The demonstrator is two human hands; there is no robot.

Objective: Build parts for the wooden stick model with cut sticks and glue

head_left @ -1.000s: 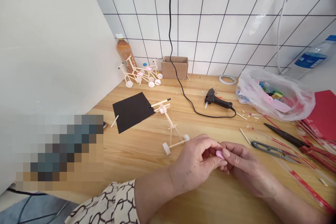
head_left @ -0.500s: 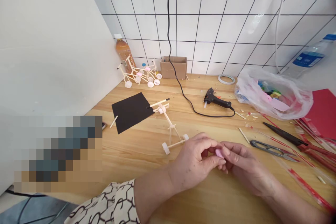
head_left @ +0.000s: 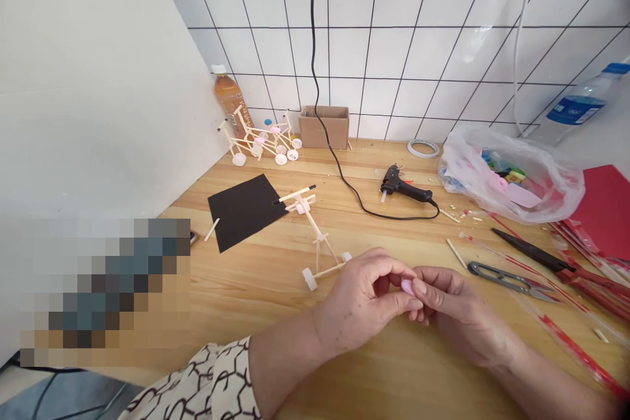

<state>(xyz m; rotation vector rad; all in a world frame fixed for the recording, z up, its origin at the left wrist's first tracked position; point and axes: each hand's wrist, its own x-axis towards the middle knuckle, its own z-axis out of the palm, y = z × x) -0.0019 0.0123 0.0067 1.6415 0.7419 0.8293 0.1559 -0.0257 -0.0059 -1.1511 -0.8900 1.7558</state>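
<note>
A small pink piece [head_left: 407,286] is pinched between the fingertips of both hands, low and right of centre. My left hand [head_left: 371,302] grips it from the left, thumb and forefinger meeting around it. From the right, my right hand [head_left: 450,305] presses its thumb against the same piece. Parts of the piece are hidden by the fingers. Just behind my left hand stands a stick frame [head_left: 319,236] with white wheels; one wheel is partly covered by the hand. Its upper end reaches the edge of a black sheet [head_left: 243,213].
Behind are a glue gun [head_left: 406,187] with its cord, a tape roll [head_left: 423,148], a cardboard box [head_left: 325,128], more wheeled stick frames [head_left: 258,141] and a tea bottle [head_left: 229,98]. At right lie a plastic bag [head_left: 512,177], snips [head_left: 512,281], long-bladed scissors [head_left: 536,252] and red strips.
The pink piece has shifted and turned slightly between my fingertips, and more of it lies toward my left hand. Both hands remain almost where they were; the view has moved a little.
</note>
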